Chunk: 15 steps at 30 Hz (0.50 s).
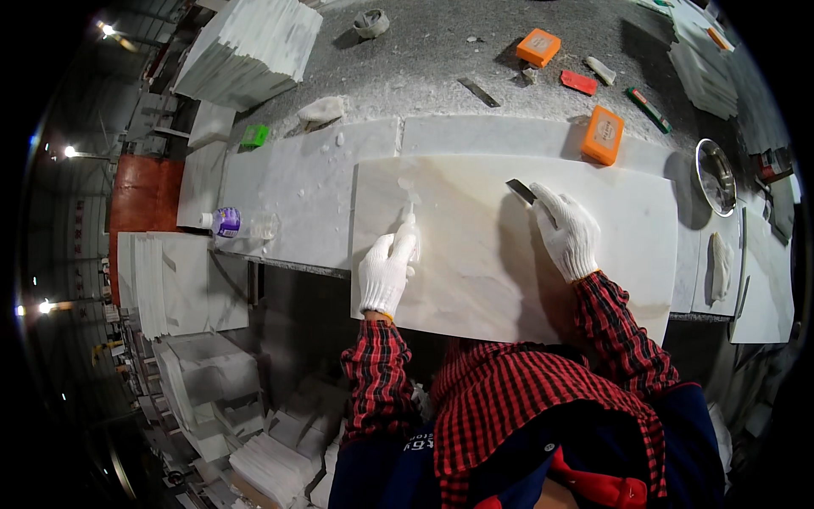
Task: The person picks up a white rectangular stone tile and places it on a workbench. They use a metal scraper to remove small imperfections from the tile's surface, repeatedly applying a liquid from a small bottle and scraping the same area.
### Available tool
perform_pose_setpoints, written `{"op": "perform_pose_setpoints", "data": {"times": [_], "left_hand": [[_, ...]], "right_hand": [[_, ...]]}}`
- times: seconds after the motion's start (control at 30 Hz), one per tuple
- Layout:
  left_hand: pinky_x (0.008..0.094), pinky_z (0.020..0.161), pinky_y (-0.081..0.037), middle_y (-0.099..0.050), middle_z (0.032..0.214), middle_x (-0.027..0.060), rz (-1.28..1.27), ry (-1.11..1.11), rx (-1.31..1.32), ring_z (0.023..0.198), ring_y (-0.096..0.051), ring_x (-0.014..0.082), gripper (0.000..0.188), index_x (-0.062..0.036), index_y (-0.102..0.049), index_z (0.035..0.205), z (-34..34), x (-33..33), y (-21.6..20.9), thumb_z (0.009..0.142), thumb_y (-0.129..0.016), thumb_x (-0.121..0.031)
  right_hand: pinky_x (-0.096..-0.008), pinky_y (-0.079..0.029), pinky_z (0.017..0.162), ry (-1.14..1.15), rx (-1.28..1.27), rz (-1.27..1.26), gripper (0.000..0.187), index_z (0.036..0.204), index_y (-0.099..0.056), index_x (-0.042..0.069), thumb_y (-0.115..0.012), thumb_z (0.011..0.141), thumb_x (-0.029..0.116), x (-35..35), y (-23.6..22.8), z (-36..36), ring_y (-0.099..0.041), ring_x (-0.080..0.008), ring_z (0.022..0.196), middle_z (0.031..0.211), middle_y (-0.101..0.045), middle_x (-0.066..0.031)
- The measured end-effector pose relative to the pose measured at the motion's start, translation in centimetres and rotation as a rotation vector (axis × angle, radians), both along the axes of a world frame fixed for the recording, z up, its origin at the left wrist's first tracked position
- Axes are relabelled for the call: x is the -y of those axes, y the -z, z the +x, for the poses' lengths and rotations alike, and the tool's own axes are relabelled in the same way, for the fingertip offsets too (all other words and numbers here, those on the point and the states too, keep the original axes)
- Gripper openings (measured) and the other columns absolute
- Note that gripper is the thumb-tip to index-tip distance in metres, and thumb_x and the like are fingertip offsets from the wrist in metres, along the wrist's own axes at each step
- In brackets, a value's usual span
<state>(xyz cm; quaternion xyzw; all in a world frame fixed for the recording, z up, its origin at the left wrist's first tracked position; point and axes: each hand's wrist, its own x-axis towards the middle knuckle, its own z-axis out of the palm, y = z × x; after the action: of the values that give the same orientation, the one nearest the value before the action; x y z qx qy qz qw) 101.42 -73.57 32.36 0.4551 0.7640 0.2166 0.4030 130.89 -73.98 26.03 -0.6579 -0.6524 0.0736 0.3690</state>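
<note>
A large white marble slab [475, 280] with tan veining lies in front of me on the bench. My left hand [386, 271], in a white knit glove, rests on its left part. The index finger stretches forward, touching or just below a pale, glossy patch [409, 181]; the other fingers are partly bent, and I see nothing held in them. My right hand [566, 233], gloved too, is over the slab's right part. Its fingers grip a dark, flat scraper blade [521, 191] that points up and left and casts a shadow with the hand.
Orange boxes [602, 136] and a metal bowl [716, 176] sit behind and right of the slab. A bottle with a purple label [225, 221] lies at left, near a green box [254, 135]. Stacked slabs [250, 53] stand far left; a loose glove [721, 265] lies right.
</note>
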Motion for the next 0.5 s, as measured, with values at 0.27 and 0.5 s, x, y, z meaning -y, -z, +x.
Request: {"op": "perform_pose_setpoints", "data": {"times": [0.27,0.5], "left_hand": [[0.0264,0.055,-0.047,-0.070,0.085,0.0057,0.005,-0.010,-0.019,0.060,-0.062,0.0092,0.043,-0.0009,-0.071,0.109,0.03,-0.87,0.25,0.093,-0.069,-0.041],[0.0263,0.054,-0.047,-0.071,0.086,0.0069,0.015,0.005,-0.043,0.059,-0.062,0.0096,0.044,-0.0003,-0.071,0.111,-0.08,-1.02,0.38,0.093,-0.070,-0.040]], "right_hand": [[-0.0377,-0.050,0.062,-0.001,0.014,0.001,0.029,0.119,-0.072,0.023,-0.070,0.090,0.022,-0.11,0.07,0.00,-0.064,-0.0256,0.071,0.078,-0.064,-0.0044],[-0.0376,-0.050,0.061,0.007,0.008,-0.021,0.028,0.118,-0.072,0.023,-0.070,0.090,0.022,-0.12,-0.11,-0.06,-0.064,-0.0252,0.070,0.079,-0.065,-0.0043]]}}
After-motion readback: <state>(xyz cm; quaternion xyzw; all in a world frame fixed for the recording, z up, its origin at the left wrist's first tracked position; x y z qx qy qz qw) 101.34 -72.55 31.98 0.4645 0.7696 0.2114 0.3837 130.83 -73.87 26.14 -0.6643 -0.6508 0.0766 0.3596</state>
